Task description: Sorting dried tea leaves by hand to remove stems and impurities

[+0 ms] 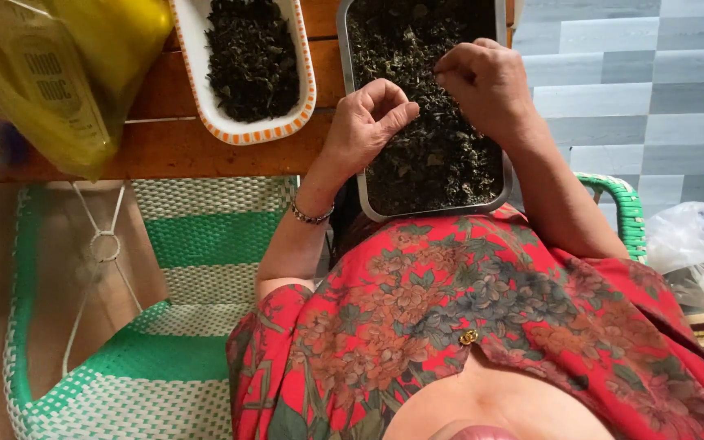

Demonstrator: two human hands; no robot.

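Metal tray [505, 175] lengthwise away; both hands pinching leaves.

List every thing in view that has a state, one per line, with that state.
Metal tray: full of dark dried leaves, overhanging the table edge.
White dish: filled with dark leaves.
Left hand: fingers pinched, over the tray.
Right hand: fingertips pinched over the leaves.
Yellow bag: bulging, on the table.
Woven chair: unoccupied.
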